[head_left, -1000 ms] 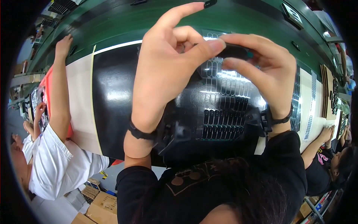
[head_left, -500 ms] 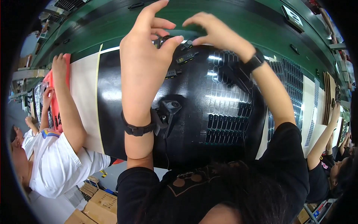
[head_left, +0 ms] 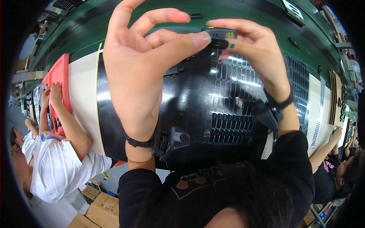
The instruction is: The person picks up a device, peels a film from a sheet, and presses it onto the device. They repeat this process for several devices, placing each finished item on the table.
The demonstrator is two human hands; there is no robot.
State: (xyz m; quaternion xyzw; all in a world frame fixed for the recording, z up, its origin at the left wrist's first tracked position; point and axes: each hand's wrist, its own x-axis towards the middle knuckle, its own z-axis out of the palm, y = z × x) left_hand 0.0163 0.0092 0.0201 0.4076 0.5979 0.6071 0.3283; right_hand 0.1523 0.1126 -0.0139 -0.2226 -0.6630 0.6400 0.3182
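My left hand [head_left: 138,68] and my right hand [head_left: 262,47] meet over the far edge of the black mat [head_left: 186,98]. Between them is a small black device [head_left: 219,33] with lit yellow digits on a little display. The left thumb presses its left end, while the left index finger is raised off it. Fingers and thumb of the right hand close on the other end, beside the display. Just under the device, a dark piece [head_left: 219,44] shows at the right thumb; whether it is part of it I cannot tell. A similar black device [head_left: 173,71] lies on the mat beside my left hand.
A clear sheet with oval outlines [head_left: 234,83] lies on the mat, black oval pieces [head_left: 231,127] filling its near rows. Beyond runs a green surface [head_left: 85,41] carrying a dark device [head_left: 195,16]. A person in white [head_left: 57,167] works at a red tray [head_left: 62,78] on the left.
Both hands have come together on a small black device, now lifted nearer and facing up. The right hand, open before, has closed on it. The neighbour's hands at the red tray have drawn nearer.
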